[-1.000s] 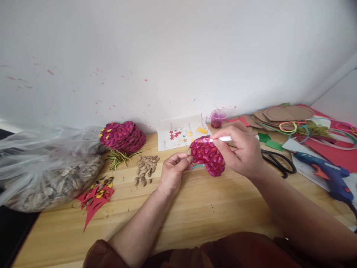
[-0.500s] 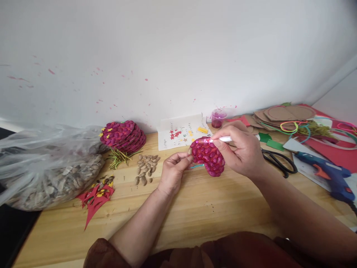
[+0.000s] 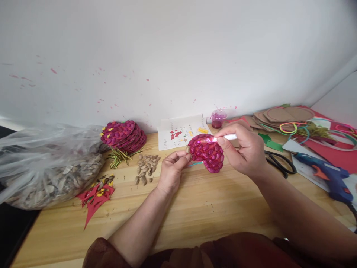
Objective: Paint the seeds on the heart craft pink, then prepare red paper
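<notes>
A bumpy magenta craft piece [image 3: 210, 156], curved and covered with shell-like lumps, is raised above the table in front of me. My left hand [image 3: 172, 170] pinches its left edge between thumb and fingers, beside one unpainted tan lump. A light-blue loop of cord hangs below that edge. My right hand [image 3: 247, 149] is closed around the white handle of a paintbrush [image 3: 228, 137]. Its pink, wet-looking tip lies against the upper part of the piece. Behind, near the wall, stands a clear cup [image 3: 218, 121] with magenta paint.
Left are a clear plastic bag [image 3: 64, 178] of shells, stacked magenta pieces [image 3: 122, 136], loose shells [image 3: 146, 167] and red scraps [image 3: 96, 203]. White paper [image 3: 164, 136] with small stars lies behind. Right are black scissors [image 3: 281, 163], a blue glue gun [image 3: 329, 173] and cardboard shapes [image 3: 290, 113].
The craft piece has shifted slightly left and up with my left hand. My right hand has moved a little right, showing more of the brush handle.
</notes>
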Available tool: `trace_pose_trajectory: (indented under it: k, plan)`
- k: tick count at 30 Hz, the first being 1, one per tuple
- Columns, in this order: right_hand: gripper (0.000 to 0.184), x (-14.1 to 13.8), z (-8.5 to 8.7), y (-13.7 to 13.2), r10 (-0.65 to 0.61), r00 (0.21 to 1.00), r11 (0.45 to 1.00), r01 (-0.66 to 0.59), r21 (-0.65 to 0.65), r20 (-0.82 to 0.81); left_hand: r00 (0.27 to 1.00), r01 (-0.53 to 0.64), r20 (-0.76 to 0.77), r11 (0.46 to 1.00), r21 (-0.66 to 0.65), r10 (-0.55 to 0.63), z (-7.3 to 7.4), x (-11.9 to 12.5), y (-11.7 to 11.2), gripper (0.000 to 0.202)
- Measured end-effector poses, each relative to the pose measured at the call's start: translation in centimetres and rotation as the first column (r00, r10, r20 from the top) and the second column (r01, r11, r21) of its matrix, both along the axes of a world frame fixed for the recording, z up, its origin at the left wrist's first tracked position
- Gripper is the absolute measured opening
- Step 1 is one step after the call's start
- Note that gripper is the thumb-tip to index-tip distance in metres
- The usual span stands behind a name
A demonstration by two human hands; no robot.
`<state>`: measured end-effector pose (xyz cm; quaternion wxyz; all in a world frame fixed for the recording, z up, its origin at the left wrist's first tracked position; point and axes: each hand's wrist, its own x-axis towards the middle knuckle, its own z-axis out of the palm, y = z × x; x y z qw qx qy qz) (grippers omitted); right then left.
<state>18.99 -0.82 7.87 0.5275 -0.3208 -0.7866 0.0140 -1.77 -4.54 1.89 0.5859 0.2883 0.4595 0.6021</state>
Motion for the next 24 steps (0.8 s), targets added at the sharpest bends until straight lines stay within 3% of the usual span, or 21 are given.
trace_pose_trajectory:
  k: [24]
  plan:
    - [0.006, 0.04, 0.09, 0.13, 0.024, 0.999, 1.0, -0.024, 0.01, 0.029, 0.996, -0.023, 0.086, 0.999, -0.046, 0.027, 0.21, 0.06, -0.02, 0.041]
